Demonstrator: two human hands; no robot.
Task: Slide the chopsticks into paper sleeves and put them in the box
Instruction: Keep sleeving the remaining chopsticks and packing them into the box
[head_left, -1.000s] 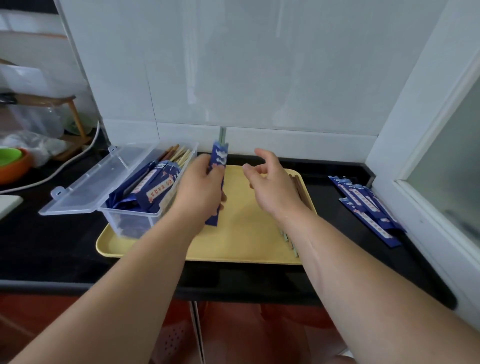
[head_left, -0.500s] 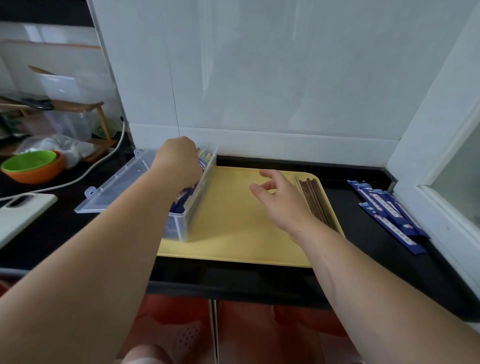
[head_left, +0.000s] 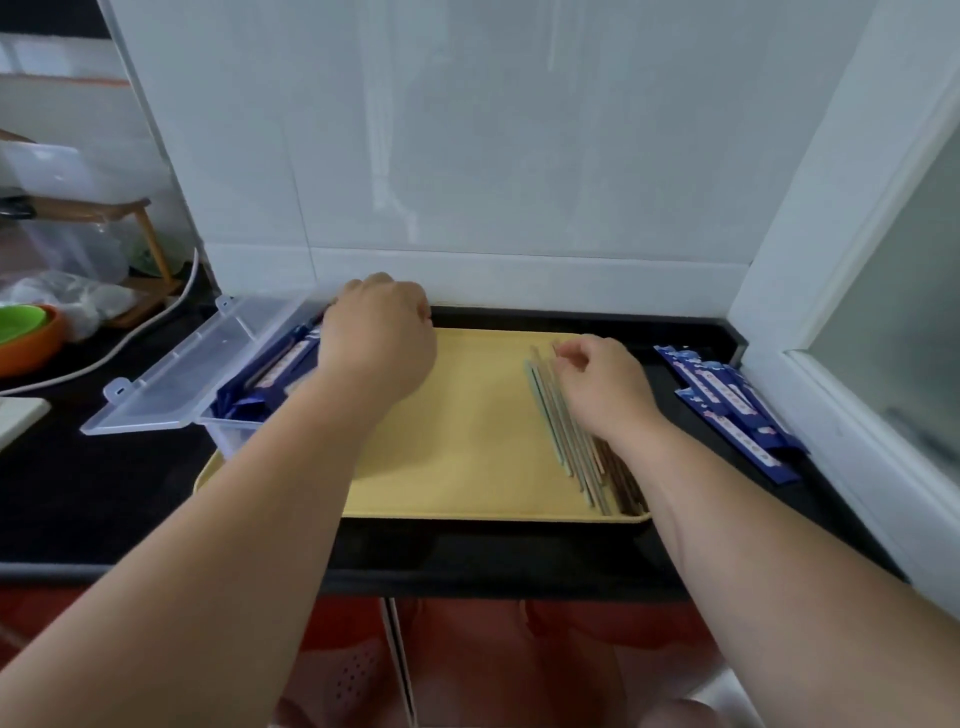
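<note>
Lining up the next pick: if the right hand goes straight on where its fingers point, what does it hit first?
The right hand points its curled fingers forward-left and down, so it would first meet the loose chopsticks lying on the tray. It may already touch them; depth is unclear.

- Clear plastic box (head_left: 228, 441) and its hinged clear plastic lid (head_left: 208, 369): smooth, see-through, faintly frosted.
- Flat yellow plastic tray (head_left: 467, 441): smooth and matt.
- Black tabletop (head_left: 104, 483): polished, glossy.
- Dark blue printed paper sleeves (head_left: 727, 410): slight sheen.
- Thin pale and brown chopsticks (head_left: 566, 441): smooth; wood or plastic, can't tell.
- White wall tiles (head_left: 467, 156): glazed and reflecting light.
</note>
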